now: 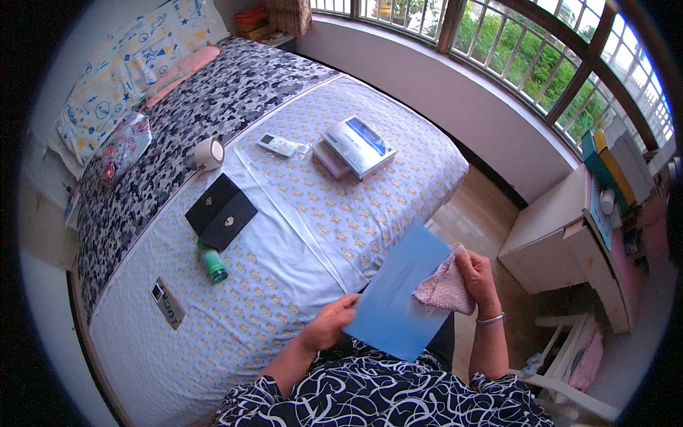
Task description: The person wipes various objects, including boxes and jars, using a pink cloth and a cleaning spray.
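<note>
A flat blue folder or sheet (pixel 397 293) is held in front of my body, slightly blurred. My left hand (pixel 332 322) grips its left edge. Bunched in my right hand (pixel 477 275) is a pale pink cloth (pixel 447 288), which lies against the right part of the blue surface. On the bed to the left are a black case with two metal clasps (pixel 221 211), a green bottle (pixel 213 264) partly under it, and a grey phone or phone case (pixel 168 304). Farther back lie a remote control in clear plastic (pixel 277 144) and a silver-blue box (pixel 358 145) on a pinkish one.
The bed (pixel 299 235) has a floral sheet and a dark patterned cover. A white cylindrical object (pixel 209 153) stands near the case; pillows (pixel 144 64) lie at the head. At right are a white desk (pixel 549 240) bearing files and a white chair (pixel 565 384); a barred window lies beyond.
</note>
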A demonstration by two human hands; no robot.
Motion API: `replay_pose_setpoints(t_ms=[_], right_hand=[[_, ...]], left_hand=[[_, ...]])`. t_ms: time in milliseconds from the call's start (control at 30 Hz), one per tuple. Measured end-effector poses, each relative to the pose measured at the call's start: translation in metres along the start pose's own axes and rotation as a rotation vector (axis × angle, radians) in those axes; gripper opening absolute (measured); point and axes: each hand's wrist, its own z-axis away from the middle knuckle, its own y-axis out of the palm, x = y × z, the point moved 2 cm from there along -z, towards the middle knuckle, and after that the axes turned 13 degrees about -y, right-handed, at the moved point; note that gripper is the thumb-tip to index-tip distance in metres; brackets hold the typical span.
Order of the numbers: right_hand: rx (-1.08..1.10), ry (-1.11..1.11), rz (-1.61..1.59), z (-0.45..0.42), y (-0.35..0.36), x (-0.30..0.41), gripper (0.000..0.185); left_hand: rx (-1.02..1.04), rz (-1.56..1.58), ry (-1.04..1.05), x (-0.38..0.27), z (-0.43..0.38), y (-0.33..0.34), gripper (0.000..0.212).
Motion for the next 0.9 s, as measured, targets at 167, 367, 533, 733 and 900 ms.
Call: replay_pose_setpoints(t_ms=[167, 367, 533, 733, 900], right_hand=[[-0.025, -0.043, 0.182, -0.006, 0.032, -0.006, 0.035], [-0.131, 0.059, 0.005, 0.014, 0.05, -0.028, 0.033], [-0.166, 0.012, 0.035, 0.026, 0.054, -0.022, 0.035], [-0.155, -0.031, 0.122, 0.032, 0.052, -0.026, 0.035], [-0.085, 0.009, 0.259, 0.065, 0.065, -0.016, 0.037]], left_hand=[[-0.272, -0.352, -0.135, 0.007, -0.022, 0.003, 0.049], [-0.427, -0.248, -0.03, 0.019, -0.013, 0.004, 0.041], [-0.418, -0.227, 0.026, 0.019, -0.01, 0.008, 0.037], [-0.43, -0.215, 0.05, 0.026, -0.015, 0.007, 0.035], [-0.482, -0.17, 0.091, 0.021, -0.015, 0.007, 0.033]])
